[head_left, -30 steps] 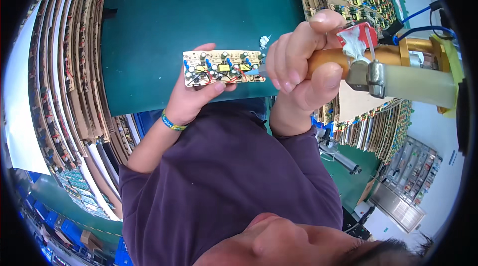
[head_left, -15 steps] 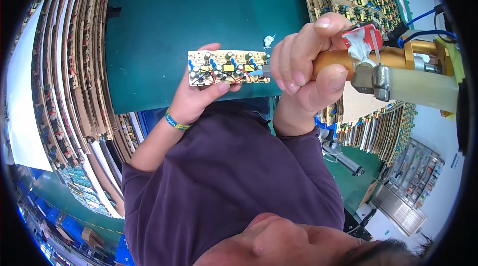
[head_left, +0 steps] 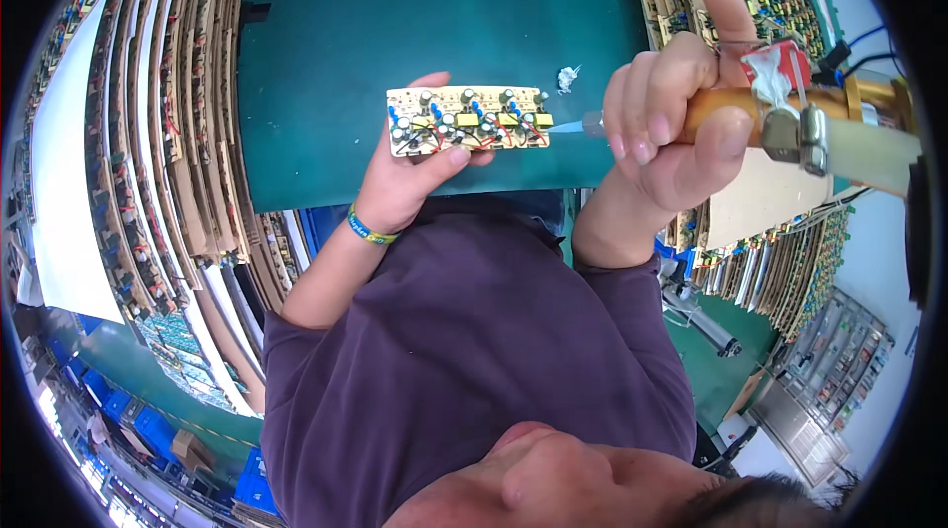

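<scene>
Over green matting (head_left: 415, 24), left grip (head_left: 410, 182) clamps one circuit board (head_left: 469, 120), right grip (head_left: 671, 128) one glue gun (head_left: 790, 123).

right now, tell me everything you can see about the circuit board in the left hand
The circuit board is a long, narrow, tan strip that looks like several small identical units joined side by side. Its face carries upright cylindrical capacitors, yellow blocks, blue parts and red wire loops. It is held level above the green mat, component side to the camera. The left hand pinches its lower edge, thumb on the face. The clear nozzle of the glue gun in the right hand points at its right end.
</scene>
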The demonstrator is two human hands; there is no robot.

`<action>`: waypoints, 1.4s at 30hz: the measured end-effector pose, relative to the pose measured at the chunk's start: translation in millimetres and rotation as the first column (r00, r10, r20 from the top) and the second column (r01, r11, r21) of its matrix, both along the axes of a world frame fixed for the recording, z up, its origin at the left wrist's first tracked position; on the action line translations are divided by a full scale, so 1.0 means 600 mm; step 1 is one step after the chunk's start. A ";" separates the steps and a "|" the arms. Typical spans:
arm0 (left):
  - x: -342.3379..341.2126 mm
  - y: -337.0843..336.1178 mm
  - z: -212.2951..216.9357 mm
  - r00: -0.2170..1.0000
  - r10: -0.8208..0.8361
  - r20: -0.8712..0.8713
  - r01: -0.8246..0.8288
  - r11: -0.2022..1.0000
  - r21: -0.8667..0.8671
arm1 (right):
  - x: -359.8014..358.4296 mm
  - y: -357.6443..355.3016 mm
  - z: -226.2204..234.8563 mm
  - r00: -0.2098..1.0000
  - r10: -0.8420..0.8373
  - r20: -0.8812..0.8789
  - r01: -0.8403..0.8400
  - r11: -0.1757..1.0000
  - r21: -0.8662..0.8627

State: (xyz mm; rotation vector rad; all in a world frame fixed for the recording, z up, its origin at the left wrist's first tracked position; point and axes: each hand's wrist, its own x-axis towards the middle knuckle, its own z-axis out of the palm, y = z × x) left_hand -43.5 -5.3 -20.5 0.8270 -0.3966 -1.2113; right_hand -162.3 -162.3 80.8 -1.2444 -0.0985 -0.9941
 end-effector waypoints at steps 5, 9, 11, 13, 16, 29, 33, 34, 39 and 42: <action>0.005 0.007 -0.002 1.000 0.017 0.000 -0.017 1.000 0.001 | 0.001 0.001 -0.004 0.998 0.011 -0.056 -0.013 0.999 -0.032; 0.005 0.006 0.001 1.000 0.004 -0.014 -0.004 1.000 -0.017 | -0.001 0.008 -0.006 0.996 -0.025 -0.085 0.023 0.999 -0.026; 0.005 0.007 0.002 1.000 0.004 -0.008 -0.004 1.000 -0.023 | -0.001 0.011 -0.006 0.997 0.006 -0.083 -0.007 1.000 -0.012; 0.004 0.007 0.003 1.000 0.004 -0.001 -0.004 1.000 -0.026 | -0.002 0.009 -0.006 0.996 0.014 -0.087 -0.015 1.000 -0.013; 0.004 0.006 0.005 1.000 0.008 -0.007 -0.008 0.999 -0.040 | -0.004 0.006 -0.006 0.996 0.036 -0.085 -0.036 0.999 -0.008; 0.004 0.007 0.000 1.000 0.010 0.016 -0.010 1.000 -0.028 | -0.004 0.003 -0.008 0.998 0.028 -0.052 -0.031 0.999 -0.044; 0.004 0.007 -0.002 1.000 0.006 0.016 -0.005 0.999 -0.034 | -0.001 0.001 -0.002 0.999 0.018 -0.046 -0.020 0.998 -0.065; 0.004 0.008 -0.003 1.000 0.005 0.015 -0.005 0.999 -0.034 | -0.001 0.002 0.001 0.998 0.004 -0.062 -0.009 0.998 -0.068; 0.000 0.016 -0.009 0.985 -0.011 0.175 0.014 1.000 -0.013 | 0.010 -0.003 -0.013 1.000 -0.022 -0.001 0.022 0.999 0.023; -0.002 0.019 -0.006 0.985 -0.026 0.171 0.028 1.000 -0.011 | 0.009 -0.007 -0.018 0.999 -0.031 -0.008 0.031 0.999 0.023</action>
